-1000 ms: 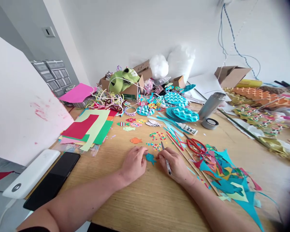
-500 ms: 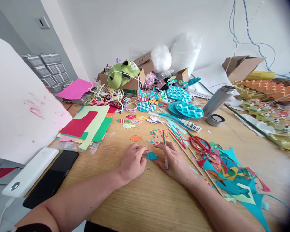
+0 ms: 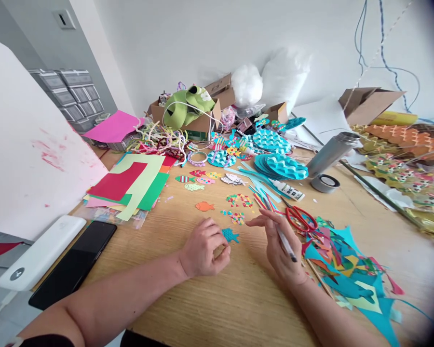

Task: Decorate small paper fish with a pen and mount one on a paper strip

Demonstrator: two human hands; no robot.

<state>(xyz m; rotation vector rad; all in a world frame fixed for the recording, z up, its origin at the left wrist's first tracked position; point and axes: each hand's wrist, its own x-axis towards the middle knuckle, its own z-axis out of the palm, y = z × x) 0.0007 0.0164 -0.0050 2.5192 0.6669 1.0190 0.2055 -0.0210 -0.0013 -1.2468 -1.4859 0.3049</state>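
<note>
A small blue paper fish with drawn scales lies on the wooden table. Just beside it, my left hand is curled, thumb and fingertips close together, with nothing visible in it. My right hand is raised to the right of the fish and holds a clear pen between its fingers, the forefinger stretched out. Beyond the hands lie an orange paper fish and small piles of coloured paper dots. Several decorated paper fish lie farther back.
Red-handled scissors and heaped paper scraps lie at right. A glue bottle, blue wavy discs and a steel flask stand behind. At left are coloured sheets, a phone and a white power bank.
My right hand has lifted off the blue fish and moved right with the pen, which now tilts differently. My left hand has drawn slightly back from the fish and curled its fingers.
</note>
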